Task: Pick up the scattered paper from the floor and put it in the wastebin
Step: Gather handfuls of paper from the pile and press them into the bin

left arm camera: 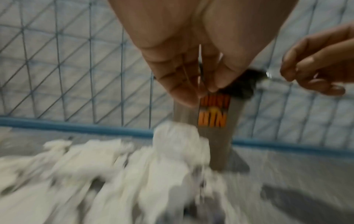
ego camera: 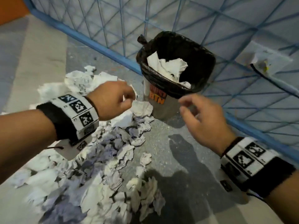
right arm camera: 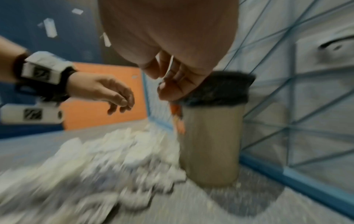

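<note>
Left hand (ego camera: 113, 99) and right hand (ego camera: 200, 120) above the floor, both loosely curled, holding nothing. Scattered paper (ego camera: 100, 167) heaped below and near-left of them (blurred in the wrist views). Wastebin (ego camera: 174, 71) just beyond, far right, crumpled sheets inside.

Both hands, left hand (ego camera: 113, 99) and right hand (ego camera: 199, 117), hang loosely curled, empty.

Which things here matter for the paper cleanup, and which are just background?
Job:
- crumpled paper pile on the floor
- wastebin, black liner, some paper already inside
- left hand and right hand, both empty, fingers loosely curled

Background:
- blue mesh fence
- black cable on the fence
- orange panel
</note>
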{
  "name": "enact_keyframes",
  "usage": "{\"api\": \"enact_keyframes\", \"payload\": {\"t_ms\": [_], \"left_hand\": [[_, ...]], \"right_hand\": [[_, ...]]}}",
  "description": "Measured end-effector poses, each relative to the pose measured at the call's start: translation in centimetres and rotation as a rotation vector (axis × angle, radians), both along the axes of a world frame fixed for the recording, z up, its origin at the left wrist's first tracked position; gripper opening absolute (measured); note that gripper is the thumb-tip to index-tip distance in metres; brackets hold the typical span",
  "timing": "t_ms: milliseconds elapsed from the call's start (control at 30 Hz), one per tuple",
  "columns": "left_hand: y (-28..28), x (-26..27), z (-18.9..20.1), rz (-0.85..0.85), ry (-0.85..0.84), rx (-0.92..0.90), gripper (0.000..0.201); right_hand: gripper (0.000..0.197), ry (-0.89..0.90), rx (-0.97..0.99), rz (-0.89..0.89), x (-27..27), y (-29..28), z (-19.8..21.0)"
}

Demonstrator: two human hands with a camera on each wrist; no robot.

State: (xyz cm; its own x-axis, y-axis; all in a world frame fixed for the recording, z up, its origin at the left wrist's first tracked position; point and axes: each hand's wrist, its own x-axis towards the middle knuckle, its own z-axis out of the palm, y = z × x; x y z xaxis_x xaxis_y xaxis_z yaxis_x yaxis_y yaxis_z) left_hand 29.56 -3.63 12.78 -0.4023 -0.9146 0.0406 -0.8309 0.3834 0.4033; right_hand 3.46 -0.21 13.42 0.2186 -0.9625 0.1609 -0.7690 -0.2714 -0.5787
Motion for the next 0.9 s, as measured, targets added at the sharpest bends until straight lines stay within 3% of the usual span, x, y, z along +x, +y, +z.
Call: {"api": "enact_keyframes", "payload": {"t_ms": [100,200,267,333,400,467,667,900], "left_hand": [[4.9,1.5,-4.6,-0.152,-0.346,0.31,0.025],[9.9,1.6,-8.3,-0.308,-0.524,0.483,0.041],[12.6,1.0,-10.1,-0.367,-0.58,0.558,0.062],[14.5,0.2,-11.6,-0.382,-0.622,0.612,0.076],[15.8,-0.5,-12.8,-0.367,-0.655,0.636,0.073],[17.0,-0.8,-14.0,-0.348,-0.667,0.624,0.059],[17.4,1.2,-15.6,-0.432,-0.614,0.613,0.04],[13.8,1.6,-10.2,-0.383,-0.424,0.566,0.019]], "right_hand": [[0.032,0.303,0.39,0.261,1.3,4.2,-5.4],[0.059,0.432,0.681,0.309,2.7,6.1,-10.6],[0.072,0.445,0.742,0.31,4.2,6.8,-13.0],[0.073,0.469,0.762,0.319,5.8,7.5,-14.9],[0.06,0.511,0.723,0.323,7.1,8.3,-16.1],[0.044,0.518,0.653,0.3,7.8,9.1,-16.8],[0.04,0.424,0.62,0.286,6.3,9.3,-15.3],[0.05,0.31,0.527,0.375,2.4,6.4,-6.7]]}}
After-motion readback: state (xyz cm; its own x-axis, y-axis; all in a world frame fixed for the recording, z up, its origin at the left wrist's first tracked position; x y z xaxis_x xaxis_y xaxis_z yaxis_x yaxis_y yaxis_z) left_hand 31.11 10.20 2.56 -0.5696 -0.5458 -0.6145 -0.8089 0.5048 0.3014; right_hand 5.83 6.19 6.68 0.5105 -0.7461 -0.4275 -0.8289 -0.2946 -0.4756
